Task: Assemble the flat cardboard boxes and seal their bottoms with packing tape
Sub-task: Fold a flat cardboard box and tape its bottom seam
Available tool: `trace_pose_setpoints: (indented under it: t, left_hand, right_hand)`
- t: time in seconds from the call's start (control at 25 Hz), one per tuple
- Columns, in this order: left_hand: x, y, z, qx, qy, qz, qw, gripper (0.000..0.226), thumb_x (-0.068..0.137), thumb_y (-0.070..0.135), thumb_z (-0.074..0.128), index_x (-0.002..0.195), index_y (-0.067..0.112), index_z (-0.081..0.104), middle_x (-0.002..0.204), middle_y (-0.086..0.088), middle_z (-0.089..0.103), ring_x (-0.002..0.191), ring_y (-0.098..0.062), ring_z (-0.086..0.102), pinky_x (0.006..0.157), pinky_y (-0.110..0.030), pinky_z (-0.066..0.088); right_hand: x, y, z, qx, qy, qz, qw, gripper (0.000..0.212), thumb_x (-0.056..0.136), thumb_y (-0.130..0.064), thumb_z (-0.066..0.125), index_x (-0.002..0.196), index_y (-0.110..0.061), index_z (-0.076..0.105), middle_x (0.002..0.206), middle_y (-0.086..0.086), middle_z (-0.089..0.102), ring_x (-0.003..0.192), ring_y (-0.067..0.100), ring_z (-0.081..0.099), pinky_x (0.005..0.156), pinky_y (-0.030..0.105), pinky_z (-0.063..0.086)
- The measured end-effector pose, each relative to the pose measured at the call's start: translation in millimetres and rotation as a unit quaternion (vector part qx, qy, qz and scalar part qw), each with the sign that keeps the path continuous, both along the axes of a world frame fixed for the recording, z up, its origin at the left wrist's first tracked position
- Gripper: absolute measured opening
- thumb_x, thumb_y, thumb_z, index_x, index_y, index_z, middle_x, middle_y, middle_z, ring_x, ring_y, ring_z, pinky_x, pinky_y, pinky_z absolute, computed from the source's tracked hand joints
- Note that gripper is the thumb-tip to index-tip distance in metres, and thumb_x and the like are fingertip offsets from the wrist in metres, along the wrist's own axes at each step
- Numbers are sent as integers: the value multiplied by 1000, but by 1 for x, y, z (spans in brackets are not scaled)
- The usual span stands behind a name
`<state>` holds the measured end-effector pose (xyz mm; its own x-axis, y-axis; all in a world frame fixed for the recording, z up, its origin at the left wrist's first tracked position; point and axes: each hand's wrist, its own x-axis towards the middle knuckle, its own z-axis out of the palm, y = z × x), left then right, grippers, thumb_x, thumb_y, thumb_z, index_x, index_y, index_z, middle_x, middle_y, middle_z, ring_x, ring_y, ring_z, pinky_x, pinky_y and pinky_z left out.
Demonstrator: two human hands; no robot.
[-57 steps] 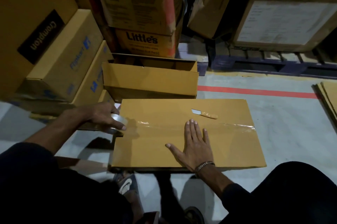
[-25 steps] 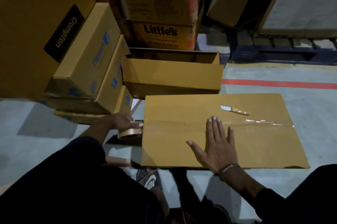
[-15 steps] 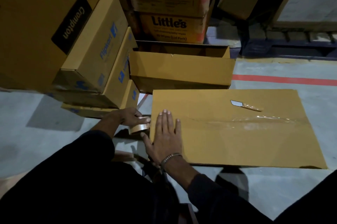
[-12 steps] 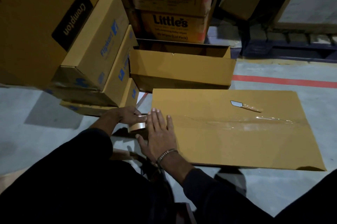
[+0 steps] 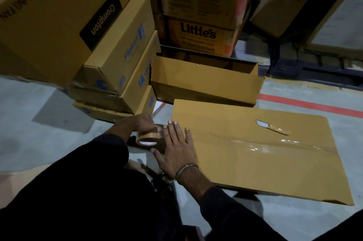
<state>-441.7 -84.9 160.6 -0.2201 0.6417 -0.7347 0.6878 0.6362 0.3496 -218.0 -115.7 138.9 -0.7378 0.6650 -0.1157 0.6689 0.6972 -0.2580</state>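
- Right now the box lies bottom-up on the grey floor, with a shiny strip of clear tape running along its centre seam, left to right across the view.
- The left hand curls its fingers over the top of the tape roll, gripping it just off the box's left edge, low beside the panel.
- The right hand lies flat with straight, spread fingers, pressing on the box's left end right beside the roll; it holds nothing.
- The key relation: the seam's long axis points straight at the roll, so the tape leaves the box toward the left hand, and the right hand sits between the roll and the taped length.
- My judgement is that the strip is laid and the tail at the left edge needs cutting or folding down.
- A small knife rests on the box beyond the seam, well to the right of both hands; the right hand is the nearer one to reach it.
- Behind stand an open shallow carton and a stack of printed cartons.
- A slack pull on the roll could wrinkle the tape near the edge.
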Motion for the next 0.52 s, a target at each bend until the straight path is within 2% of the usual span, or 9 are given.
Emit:
trace_pose_setpoints:
  t: [0.08, 0.16, 0.24, 0.32, 0.4, 0.44, 0.52]
  left_hand:
    - [-5, 0, 2, 8, -18, -10, 1000, 29, 91, 38, 78, 77, 14, 73, 86, -2, 67, 87, -18, 61, 83, -32, 52]
    - [-7, -2, 7, 26, -55, 3, 998, 20, 91, 34, 79, 105, 20, 81, 113, -2, 71, 108, -21, 64, 101, -39, 53]
    - [-7, -5, 12, 36, -82, 3, 996, 23, 97, 25, 73, 119, 24, 79, 125, -4, 69, 114, -23, 63, 104, -39, 51]
    - [-4, -6, 12, 36, -93, 4, 995, 27, 100, 21, 68, 124, 32, 75, 130, -3, 63, 117, -24, 61, 105, -39, 51]
    - [-3, -6, 13, 24, -90, -5, 996, 33, 102, 23, 65, 132, 35, 68, 134, -4, 57, 118, -25, 60, 100, -38, 51]
    - [-2, -6, 13, 21, -82, -14, 996, 33, 102, 25, 64, 133, 35, 67, 135, -5, 56, 117, -25, 60, 97, -37, 51]
    - [-1, -5, 14, 25, -73, -37, 996, 28, 103, 25, 63, 129, 33, 70, 136, -6, 58, 116, -25, 60, 94, -35, 51]
  right_hand:
    - [2, 4, 8, -27, 18, 8, 999, 86, 100, -73, 16, 166, -18, 15, 173, 4, -3, 159, 20, -10, 126, 55, -1]
    - [14, 8, 19, -67, 71, -12, 995, 77, 103, -70, 17, 165, -24, 17, 174, 1, -4, 159, 18, -8, 127, 53, 0]
    - [41, 17, 30, -65, 133, -80, 986, 63, 107, -60, 23, 162, -30, 28, 173, -2, 6, 159, 16, 1, 128, 49, 4]
    - [84, 40, 36, -5, 170, -171, 970, 50, 108, -49, 37, 153, -28, 43, 165, 0, 30, 154, 21, 24, 123, 52, 22]
    - [133, 79, 39, 82, 131, -268, 951, 49, 99, -36, 58, 145, -21, 52, 142, 11, 49, 132, 33, 45, 103, 51, 41]
    - [155, 100, 41, 96, 72, -308, 944, 58, 92, -31, 66, 145, -17, 49, 136, 14, 48, 125, 36, 46, 97, 51, 43]
    - [197, 134, 39, 85, -62, -355, 929, 67, 89, -23, 69, 150, -13, 41, 139, 18, 43, 125, 38, 42, 98, 55, 45]
